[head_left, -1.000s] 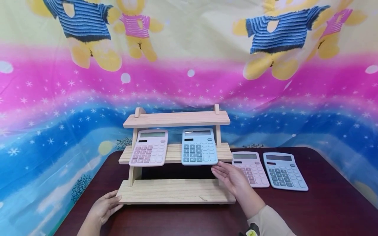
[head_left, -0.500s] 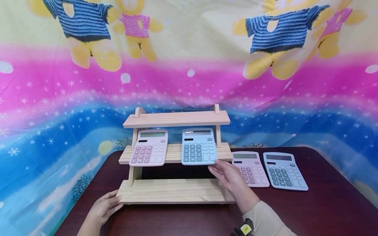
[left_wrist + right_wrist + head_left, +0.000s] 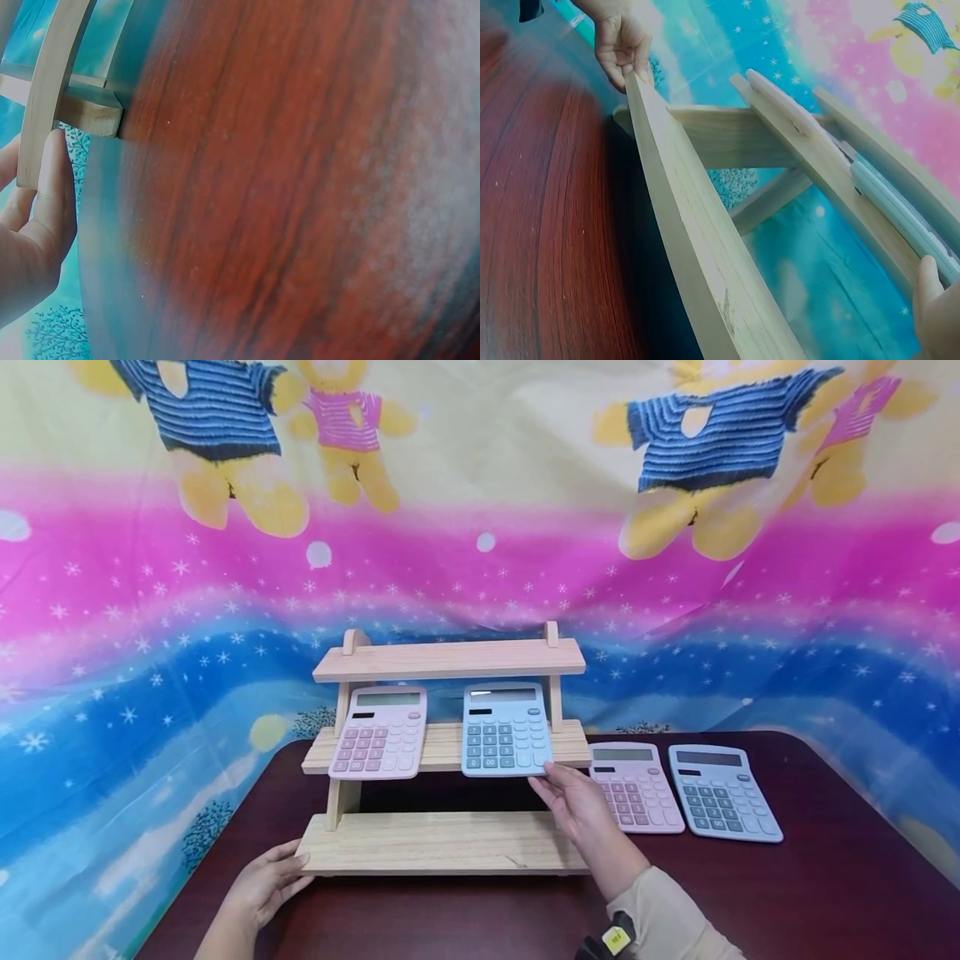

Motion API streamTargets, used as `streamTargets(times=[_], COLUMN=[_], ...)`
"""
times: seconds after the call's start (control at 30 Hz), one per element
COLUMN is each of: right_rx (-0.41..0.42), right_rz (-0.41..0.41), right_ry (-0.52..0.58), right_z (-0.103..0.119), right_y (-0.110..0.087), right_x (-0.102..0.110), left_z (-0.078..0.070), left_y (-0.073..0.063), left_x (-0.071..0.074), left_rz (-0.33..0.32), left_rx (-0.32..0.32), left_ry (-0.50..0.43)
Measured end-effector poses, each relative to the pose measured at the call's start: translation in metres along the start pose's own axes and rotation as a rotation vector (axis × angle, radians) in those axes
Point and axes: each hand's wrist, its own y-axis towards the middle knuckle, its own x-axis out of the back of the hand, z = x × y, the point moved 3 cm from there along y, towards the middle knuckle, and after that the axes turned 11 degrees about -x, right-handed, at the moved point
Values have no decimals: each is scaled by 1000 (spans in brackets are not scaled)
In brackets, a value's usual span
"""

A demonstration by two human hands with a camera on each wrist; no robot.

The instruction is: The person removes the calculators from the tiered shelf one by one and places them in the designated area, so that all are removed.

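Observation:
A three-tier wooden display rack (image 3: 442, 843) stands on the table. My left hand (image 3: 264, 887) grips the left end of its lowest board, thumb and fingers on either side of the wood in the left wrist view. On the middle board a pink calculator (image 3: 380, 735) leans at the left and a blue calculator (image 3: 506, 731) at the right, both tilted back. My right hand (image 3: 581, 810) holds the blue calculator's lower right corner, thumb (image 3: 928, 281) right at its bottom edge in the right wrist view. The other fingers reach below that corner.
A second pink calculator (image 3: 633, 785) and a second blue calculator (image 3: 723, 793) lie to the right of the rack, on the dark red-brown table (image 3: 840, 877). A printed cloth (image 3: 480, 560) with bears and snowflakes hangs close behind the table.
My right hand has shifted slightly left, from beside the blue calculator's corner onto it. The calculators keep their places on the rack, and my left hand stays at the lowest board's end.

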Motion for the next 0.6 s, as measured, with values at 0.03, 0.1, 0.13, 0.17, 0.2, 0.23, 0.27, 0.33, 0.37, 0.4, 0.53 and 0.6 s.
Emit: streamTargets(times=[0.03,0.1,0.13,0.17,0.2,0.23,0.27,0.33,0.37,0.4,0.53,0.6], right_rx=[2,9,11,13,16,17,19,19,19,19,20,19], right_rz=[-2,-9,-17,-21,-27,-29,-33,-31,-27,-24,-7,2], right_ry=[9,14,14,10,7,5,2,6,10,14,14,9], right_z=[0,-1,-1,0,0,0,0,1,2,2,5,6], right_y=[0,0,0,1,1,1,1,0,-1,-1,-4,-7], right_x=[0,-1,-1,-1,-2,-2,-2,-2,-2,-2,-1,1], left_z=[0,0,0,0,0,0,0,0,0,0,0,1], left_y=[0,0,0,0,0,0,0,0,0,0,0,1], left_x=[0,0,0,0,0,0,0,0,0,0,0,0], left_rz=[-1,-2,-3,-3,-3,-5,-6,-7,-7,-5,-1,3], left_rx=[0,1,2,3,4,5,5,3,1,-2,-7,-9], left_ry=[0,-1,0,1,2,2,2,1,1,-1,1,1])
